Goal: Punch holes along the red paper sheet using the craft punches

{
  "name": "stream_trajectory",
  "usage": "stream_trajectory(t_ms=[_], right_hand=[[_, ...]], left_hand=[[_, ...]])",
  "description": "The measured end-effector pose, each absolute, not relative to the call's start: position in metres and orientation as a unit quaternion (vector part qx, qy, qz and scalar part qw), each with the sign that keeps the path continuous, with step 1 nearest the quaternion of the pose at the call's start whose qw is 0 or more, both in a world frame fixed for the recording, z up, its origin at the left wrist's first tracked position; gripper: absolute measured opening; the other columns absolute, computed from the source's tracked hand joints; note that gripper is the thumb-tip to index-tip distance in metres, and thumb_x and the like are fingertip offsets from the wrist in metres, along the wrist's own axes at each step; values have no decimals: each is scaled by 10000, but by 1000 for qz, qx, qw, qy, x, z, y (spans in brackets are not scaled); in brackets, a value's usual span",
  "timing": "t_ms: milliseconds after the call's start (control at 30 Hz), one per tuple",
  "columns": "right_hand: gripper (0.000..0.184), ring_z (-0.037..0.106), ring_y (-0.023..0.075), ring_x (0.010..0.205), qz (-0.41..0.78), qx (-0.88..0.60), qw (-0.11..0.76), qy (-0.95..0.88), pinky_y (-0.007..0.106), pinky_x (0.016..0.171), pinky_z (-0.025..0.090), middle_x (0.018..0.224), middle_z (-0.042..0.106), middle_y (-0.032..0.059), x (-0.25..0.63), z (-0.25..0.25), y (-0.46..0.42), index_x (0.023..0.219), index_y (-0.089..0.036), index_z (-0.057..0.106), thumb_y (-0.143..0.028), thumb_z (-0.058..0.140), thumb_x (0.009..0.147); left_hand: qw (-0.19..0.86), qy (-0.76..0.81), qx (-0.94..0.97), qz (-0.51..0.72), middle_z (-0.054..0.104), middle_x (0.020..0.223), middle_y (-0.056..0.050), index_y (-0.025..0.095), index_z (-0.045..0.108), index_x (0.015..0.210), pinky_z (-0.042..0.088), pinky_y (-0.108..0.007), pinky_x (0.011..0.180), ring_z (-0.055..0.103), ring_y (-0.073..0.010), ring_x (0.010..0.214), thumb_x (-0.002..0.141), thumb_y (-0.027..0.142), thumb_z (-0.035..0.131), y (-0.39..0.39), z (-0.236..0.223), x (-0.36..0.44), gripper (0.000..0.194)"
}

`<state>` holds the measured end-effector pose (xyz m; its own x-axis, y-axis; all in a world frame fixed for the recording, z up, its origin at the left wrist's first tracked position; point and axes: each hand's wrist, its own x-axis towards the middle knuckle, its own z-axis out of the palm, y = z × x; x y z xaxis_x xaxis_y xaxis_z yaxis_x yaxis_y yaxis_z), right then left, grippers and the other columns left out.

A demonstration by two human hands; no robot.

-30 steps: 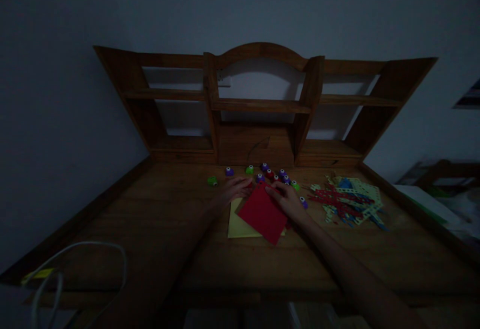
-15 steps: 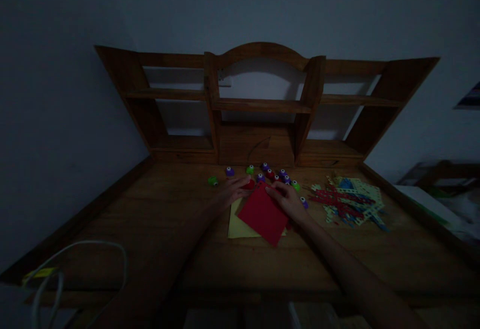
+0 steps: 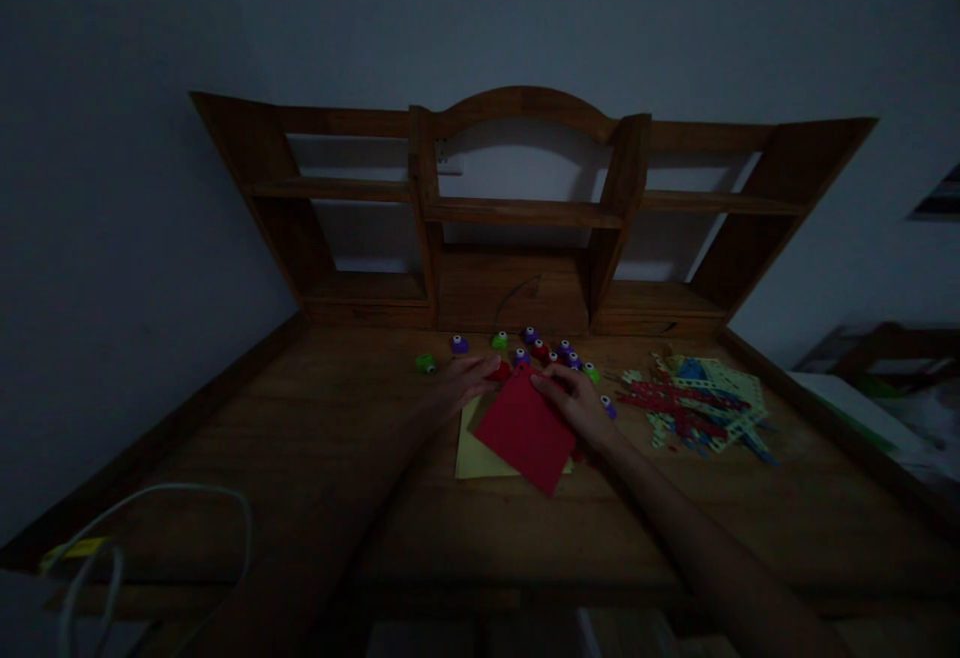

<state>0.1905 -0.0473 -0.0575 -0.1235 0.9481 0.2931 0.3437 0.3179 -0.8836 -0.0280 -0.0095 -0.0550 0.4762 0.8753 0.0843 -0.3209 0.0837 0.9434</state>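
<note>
On the near part of the worktop (image 3: 525,538), a yellow sheet (image 3: 472,456) lay half covered from view by a red sheet (image 3: 527,435), turned cornerwise so its top corner met a small red piece (image 3: 502,371). The right hand (image 3: 576,403) pinched the sheet near that corner, presumably to steady it; the left hand's (image 3: 463,386) grip seemed closed round the red piece, probably bracing it (dimness blurred the fingertips). Just beyond, purple and green pieces (image 3: 573,360) stood within reach; perforated strips (image 3: 697,400) were heaped apart, perhaps for elbow room, before a wooden shelf unit (image 3: 525,210).
</note>
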Motion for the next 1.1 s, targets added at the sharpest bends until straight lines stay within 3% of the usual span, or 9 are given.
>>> stream_trajectory(t_ms=[233, 533, 900, 1100], right_hand=[[356, 575, 175, 655, 337, -487, 452, -667, 249, 548, 401, 731, 630, 6, 189, -54, -50, 798, -198, 630, -546, 564, 835], [342, 630, 194, 756, 375, -459, 410, -693, 266, 625, 465, 907, 704, 36, 188, -55, -48, 948, -188, 698, -488, 653, 789], [333, 600, 170, 672, 373, -469, 423, -680, 240, 556, 434, 789, 675, 19, 188, -56, -48, 875, -183, 682, -502, 602, 824], [353, 585, 167, 640, 380, -467, 422, -678, 243, 534, 424, 768, 667, 24, 188, -55, -49, 881, -180, 682, -515, 581, 833]], left_hand=[[667, 293, 542, 419, 723, 971, -139, 79, 706, 910, 481, -360, 905, 668, -239, 927, 765, 434, 711, -7, -56, -29, 384], [664, 312, 557, 389, 735, 917, -137, 80, 724, 885, 482, -375, 898, 682, -239, 885, 699, 469, 757, -8, -56, -28, 432], [661, 289, 555, 413, 717, 1036, -148, 88, 719, 920, 477, -368, 922, 659, -251, 980, 759, 467, 709, -5, -57, -28, 412], [620, 317, 588, 412, 731, 977, -130, 114, 733, 898, 482, -356, 893, 667, -242, 929, 721, 475, 732, -3, -61, -29, 402]])
